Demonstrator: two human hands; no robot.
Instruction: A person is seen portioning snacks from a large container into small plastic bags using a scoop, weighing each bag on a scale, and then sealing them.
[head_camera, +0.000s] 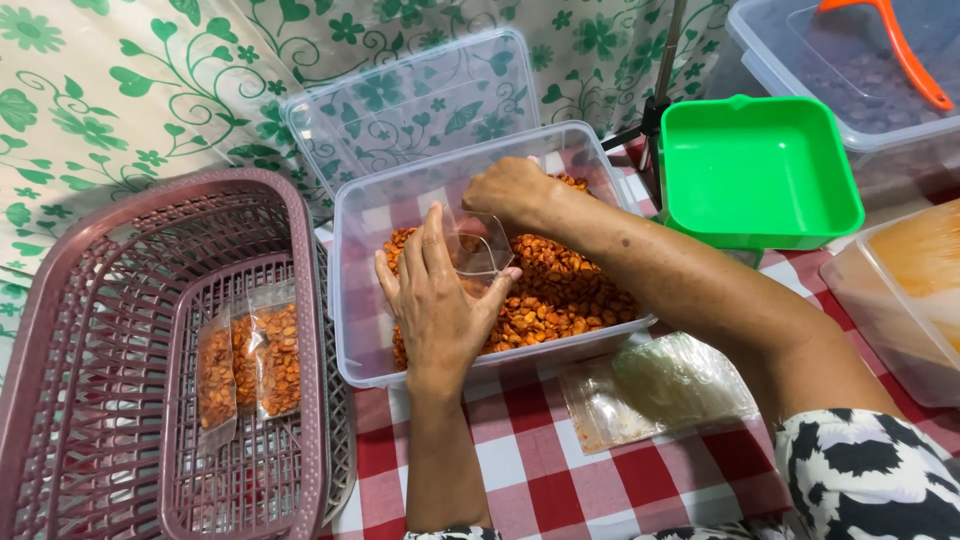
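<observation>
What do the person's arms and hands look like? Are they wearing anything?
Both hands are bare: no gloves, rings or watch that I can see. The left hand and the right hand lead back along bare forearms. Near the elbow of the right arm a sleeve shows, white with black blotchy patches like a cow's coat. A sliver of the same cloth shows by the left arm.

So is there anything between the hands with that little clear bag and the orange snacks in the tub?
Nothing visible. The left hand and right hand hold the small clear bag inside the open clear tub, right over the orange snacks. The tub's lid lies behind it, out of the way.
</observation>
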